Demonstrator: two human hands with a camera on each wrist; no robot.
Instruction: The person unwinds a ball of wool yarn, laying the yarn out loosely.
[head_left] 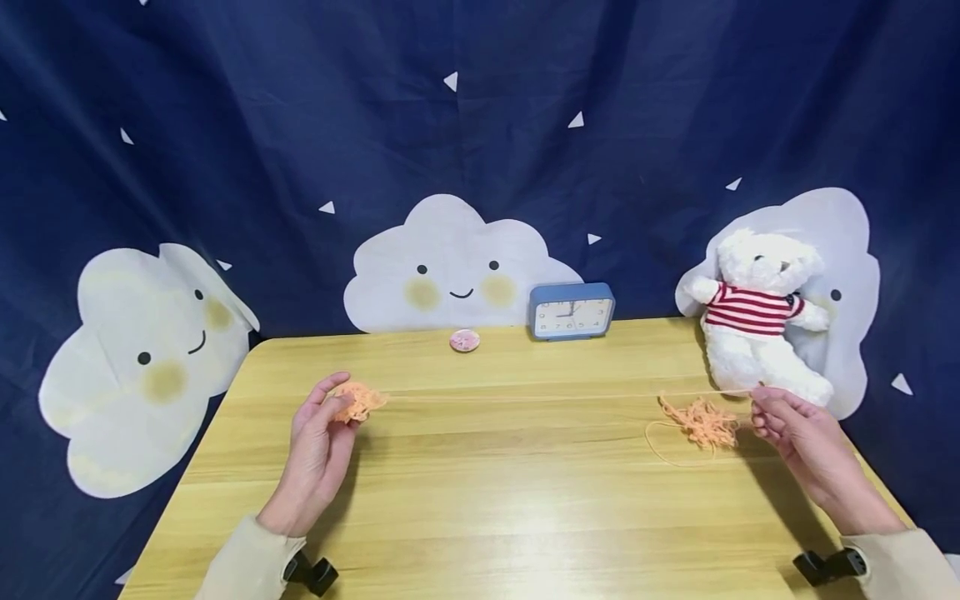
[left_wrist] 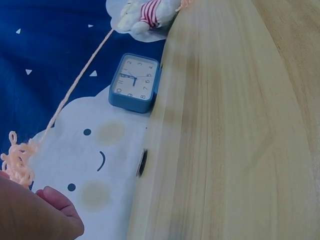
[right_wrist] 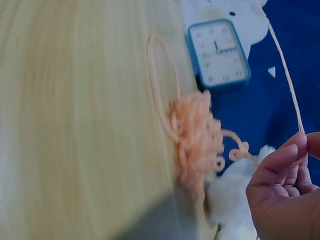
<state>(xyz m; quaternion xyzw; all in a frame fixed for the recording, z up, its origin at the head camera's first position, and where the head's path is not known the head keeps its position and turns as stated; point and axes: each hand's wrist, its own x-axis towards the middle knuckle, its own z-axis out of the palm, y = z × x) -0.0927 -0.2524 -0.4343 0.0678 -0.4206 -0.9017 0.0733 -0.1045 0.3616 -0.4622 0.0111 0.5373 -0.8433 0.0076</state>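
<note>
My left hand grips a small bundle of peach yarn over the table's left side. From that bundle a single yarn strand runs nearly straight across to my right hand, which pinches it between thumb and fingertips. A loose tangle of the same yarn lies just left of the right hand, with a thin loop trailing from it. In the right wrist view, the tangle sits below the pinched strand. The left wrist view shows the looped bundle at the left fingers.
Along the back edge of the wooden table stand a blue clock and a round pink badge-like disc. A white teddy bear in a striped shirt sits at the back right. Behind hangs a dark blue cloud-print curtain.
</note>
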